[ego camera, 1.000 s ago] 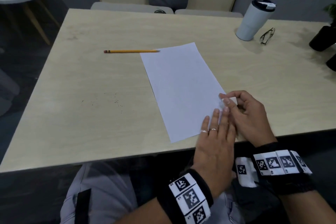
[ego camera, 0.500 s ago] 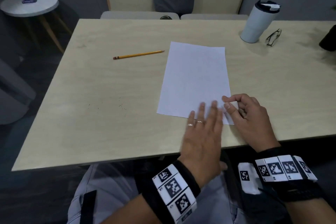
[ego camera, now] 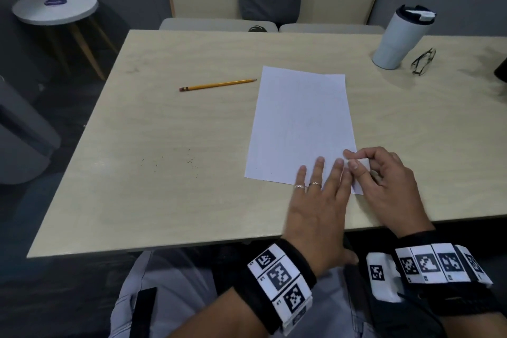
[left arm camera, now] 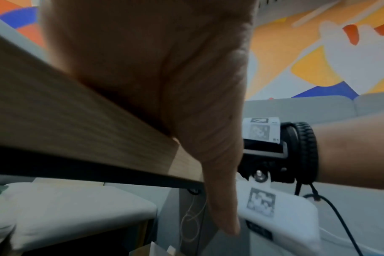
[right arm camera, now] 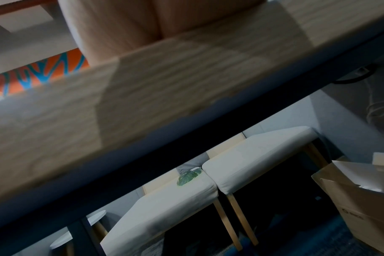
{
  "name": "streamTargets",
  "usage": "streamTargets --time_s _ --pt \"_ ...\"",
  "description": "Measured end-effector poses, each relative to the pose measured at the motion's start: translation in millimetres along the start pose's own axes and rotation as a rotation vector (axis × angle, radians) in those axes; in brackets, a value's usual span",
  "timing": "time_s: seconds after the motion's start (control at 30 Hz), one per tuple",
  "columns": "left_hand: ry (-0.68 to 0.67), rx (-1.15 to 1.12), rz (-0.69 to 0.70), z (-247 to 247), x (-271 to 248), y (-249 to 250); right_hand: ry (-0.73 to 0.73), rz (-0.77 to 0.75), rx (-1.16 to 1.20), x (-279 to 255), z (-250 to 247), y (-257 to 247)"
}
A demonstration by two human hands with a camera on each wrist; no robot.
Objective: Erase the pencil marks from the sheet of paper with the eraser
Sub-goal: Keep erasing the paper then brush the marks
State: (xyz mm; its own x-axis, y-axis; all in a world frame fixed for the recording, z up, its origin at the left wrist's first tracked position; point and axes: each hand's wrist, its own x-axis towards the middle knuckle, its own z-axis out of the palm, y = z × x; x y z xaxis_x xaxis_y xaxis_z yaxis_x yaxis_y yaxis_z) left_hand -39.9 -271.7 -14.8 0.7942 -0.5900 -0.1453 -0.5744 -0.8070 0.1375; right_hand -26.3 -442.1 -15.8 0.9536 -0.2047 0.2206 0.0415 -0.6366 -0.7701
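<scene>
A white sheet of paper [ego camera: 301,123] lies on the light wooden table [ego camera: 164,173], its near right corner under my hands. My left hand [ego camera: 321,197] lies flat with straight fingers pressing the sheet's near edge. My right hand [ego camera: 384,184] pinches a small white eraser [ego camera: 362,163] between thumb and forefinger at the sheet's right edge. Any pencil marks are too faint to make out. The left wrist view shows only my palm [left arm camera: 164,69] against the table edge; the right wrist view shows the table's underside.
A yellow pencil [ego camera: 218,84] lies left of the sheet's far corner. A white tumbler [ego camera: 400,35] and folded glasses [ego camera: 422,62] stand at the far right. Dark eraser crumbs [ego camera: 175,162] dot the table to the left. Chairs sit behind the table.
The sheet has turned from a slant to nearly straight. My left hand slid a little left along the near edge. My right hand still pinches the eraser at the right edge.
</scene>
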Motion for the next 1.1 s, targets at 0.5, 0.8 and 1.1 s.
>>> streamTargets --time_s 0.5,0.8,1.1 --pt "-0.168 -0.054 -0.196 -20.8 -0.1 -40.3 -0.001 0.001 -0.016 -1.5 0.3 -2.3" --pt "-0.22 -0.225 0.15 -27.9 -2.9 -14.9 0.018 -0.004 -0.021 -2.0 0.2 -1.5" --pt "-0.135 -0.143 -0.507 -39.5 -28.4 -99.5 0.011 -0.004 -0.022 -2.3 1.0 -4.1"
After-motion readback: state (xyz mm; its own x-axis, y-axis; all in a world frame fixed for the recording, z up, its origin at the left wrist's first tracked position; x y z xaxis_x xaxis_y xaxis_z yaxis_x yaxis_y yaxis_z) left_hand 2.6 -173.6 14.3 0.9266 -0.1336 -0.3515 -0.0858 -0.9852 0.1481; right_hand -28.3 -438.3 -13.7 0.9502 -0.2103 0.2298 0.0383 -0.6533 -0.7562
